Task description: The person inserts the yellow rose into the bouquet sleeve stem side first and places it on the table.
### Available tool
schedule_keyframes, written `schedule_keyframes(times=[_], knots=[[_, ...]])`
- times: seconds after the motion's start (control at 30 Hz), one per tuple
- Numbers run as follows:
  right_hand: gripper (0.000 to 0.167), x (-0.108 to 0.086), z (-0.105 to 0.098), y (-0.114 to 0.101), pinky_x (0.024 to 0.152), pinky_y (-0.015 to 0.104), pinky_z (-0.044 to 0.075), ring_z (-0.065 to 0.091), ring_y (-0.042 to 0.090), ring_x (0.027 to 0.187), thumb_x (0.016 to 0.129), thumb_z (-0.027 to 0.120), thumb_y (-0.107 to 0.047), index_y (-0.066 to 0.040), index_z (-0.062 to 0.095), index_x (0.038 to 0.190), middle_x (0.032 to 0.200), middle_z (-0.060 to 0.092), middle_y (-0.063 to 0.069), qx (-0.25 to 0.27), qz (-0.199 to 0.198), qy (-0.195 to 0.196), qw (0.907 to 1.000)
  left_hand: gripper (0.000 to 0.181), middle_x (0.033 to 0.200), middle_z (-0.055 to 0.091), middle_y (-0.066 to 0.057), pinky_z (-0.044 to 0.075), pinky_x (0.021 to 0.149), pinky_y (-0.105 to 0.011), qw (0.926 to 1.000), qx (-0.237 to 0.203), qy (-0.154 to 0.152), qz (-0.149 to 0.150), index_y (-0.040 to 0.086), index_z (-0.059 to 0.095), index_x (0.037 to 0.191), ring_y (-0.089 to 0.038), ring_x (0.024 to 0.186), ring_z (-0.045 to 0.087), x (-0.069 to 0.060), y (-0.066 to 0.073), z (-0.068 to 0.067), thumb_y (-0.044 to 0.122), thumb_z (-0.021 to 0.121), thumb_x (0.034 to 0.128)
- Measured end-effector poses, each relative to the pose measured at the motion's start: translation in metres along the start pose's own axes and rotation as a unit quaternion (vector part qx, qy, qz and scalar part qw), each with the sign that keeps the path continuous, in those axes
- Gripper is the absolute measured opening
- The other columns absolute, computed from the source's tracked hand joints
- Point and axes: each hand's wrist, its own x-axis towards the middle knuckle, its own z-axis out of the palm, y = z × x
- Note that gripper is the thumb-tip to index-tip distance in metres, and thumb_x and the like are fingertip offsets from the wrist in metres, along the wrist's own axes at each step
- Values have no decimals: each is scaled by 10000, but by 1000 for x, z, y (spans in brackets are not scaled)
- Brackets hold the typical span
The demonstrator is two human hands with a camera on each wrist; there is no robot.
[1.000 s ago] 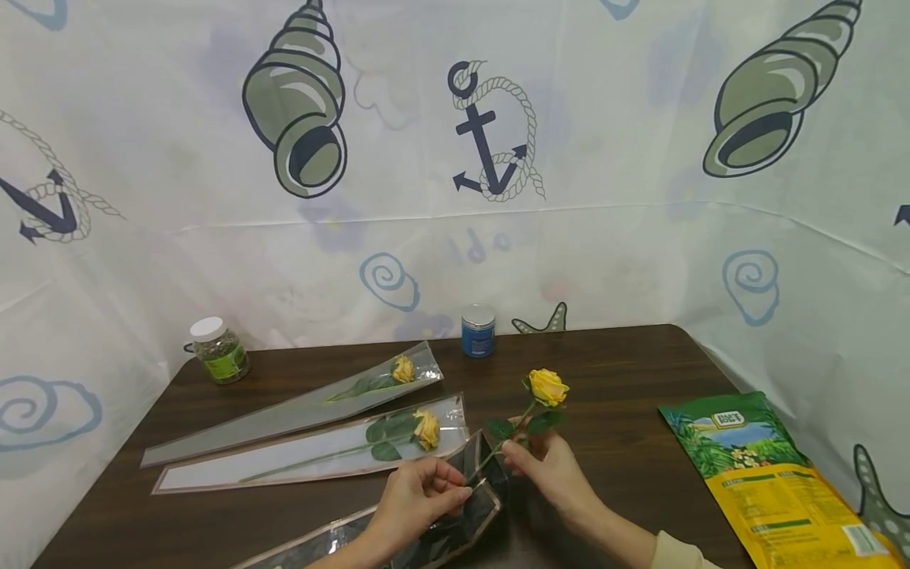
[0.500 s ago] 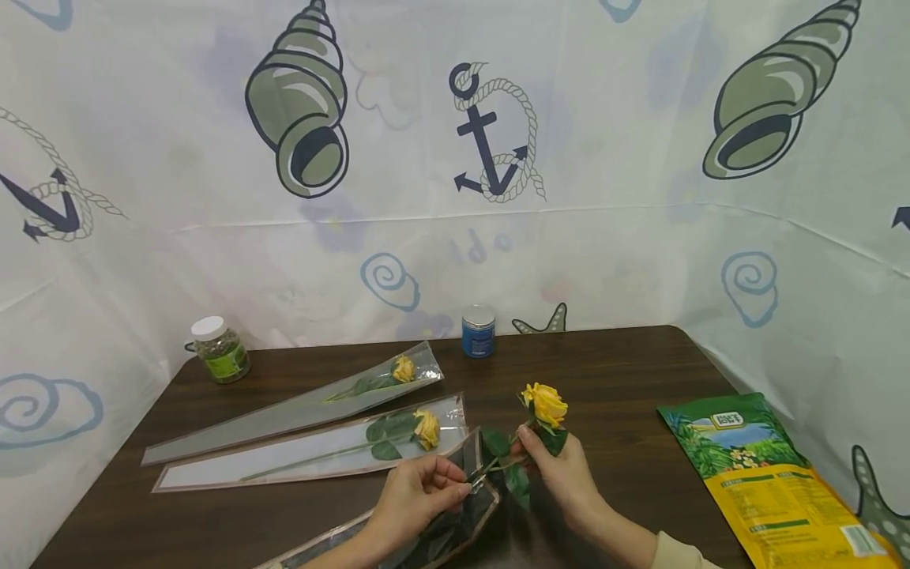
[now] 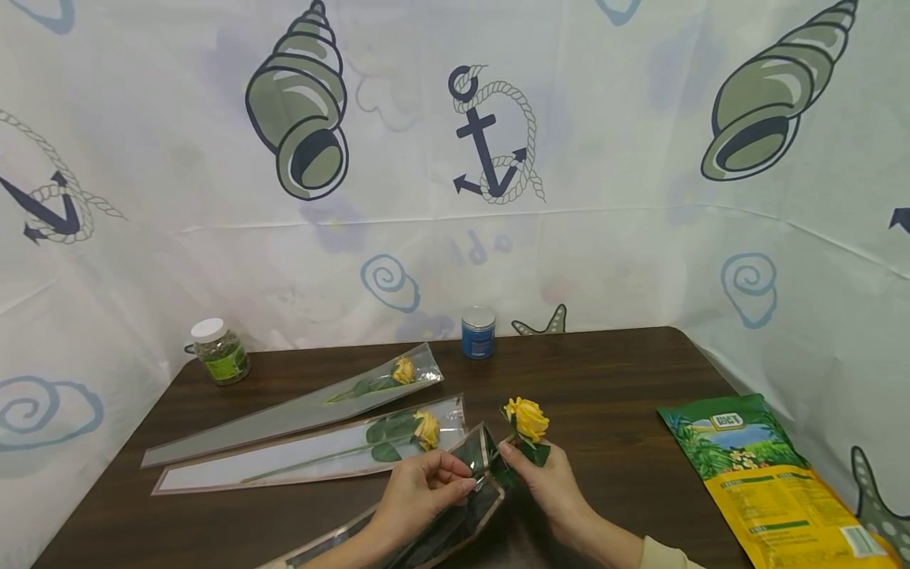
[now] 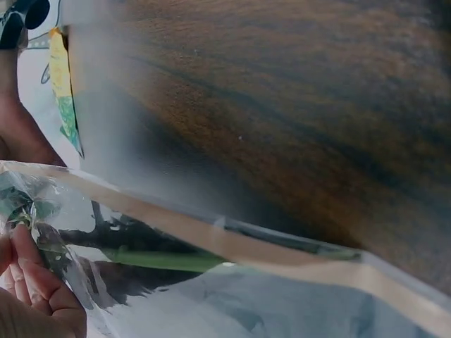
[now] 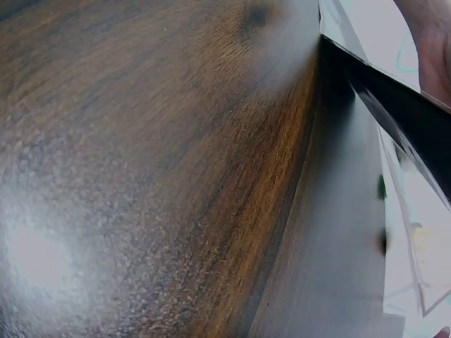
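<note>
My left hand (image 3: pixel 426 494) pinches the mouth of a dark flower sleeve (image 3: pixel 476 514) with a pinkish-gold border. A yellow rose (image 3: pixel 526 419) stands out of that mouth. My right hand (image 3: pixel 550 482) pinches the rose just below its bloom. In the left wrist view, the green stem (image 4: pixel 165 260) shows through the clear film of the sleeve, near the fingers of my left hand (image 4: pixel 42 296). The black side of the sleeve (image 5: pixel 409 120) cuts across the upper right of the right wrist view. Most of the rose's leaves are hidden by the sleeve and my right hand.
Two sleeves, one grey (image 3: pixel 249 427) and one white (image 3: pixel 213 474), lie to the left, each with a yellow rose inside. A lidded jar (image 3: pixel 222 359) and a blue can (image 3: pixel 478 336) stand at the back. A green-and-yellow pouch (image 3: pixel 771 482) lies on the right.
My right hand has brought the rose down and left, its stem and leaves passing deeper into the dark sleeve. My left hand has stayed at the sleeve's mouth.
</note>
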Motion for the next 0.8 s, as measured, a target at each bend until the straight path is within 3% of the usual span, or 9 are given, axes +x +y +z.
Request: schedule_keyframes(times=[0.13,0.27,0.43,0.57,0.8], knots=[[334,2,0,1,963,437,397,576,123,948,886,654,-296,-9,621,1053,970,656,-6,77,70,11,9999,164,759,699,-127,533,564,-220,10000,-23,-10,13,-15,660,881,-81,599,652,0,-1,1,119,728,814],[373,5,-3,-1,846,355,438,583,112,914,896,641,-281,4,605,1135,974,679,-4,436,44,33,9990,153,764,699,-137,540,569,-230,9999,-76,-66,-1,-13,658,877,-87,600,655,0,-4,1,103,729,809],[487,9,-11,-7,758,334,440,588,104,799,982,425,-454,-3,549,1117,854,678,-21,893,-14,-241,9957,142,766,696,-157,542,569,-232,9998,-151,-90,2,-19,657,876,-96,599,656,0,-6,2,84,727,807],[658,12,-20,-10,740,314,417,584,95,770,959,247,-615,-53,543,1134,862,677,-45,1287,202,-523,9901,139,764,699,-150,541,569,-233,9999,-107,-123,8,-12,660,880,-85,599,654,0,-7,1,92,723,812],[501,13,-27,-10,868,310,399,584,100,909,988,340,-507,-84,441,1236,946,660,-54,1852,445,-843,9781,157,775,701,-133,535,561,-242,9999,-33,-91,-95,-12,660,894,-77,606,650,0,-5,1,111,721,818]])
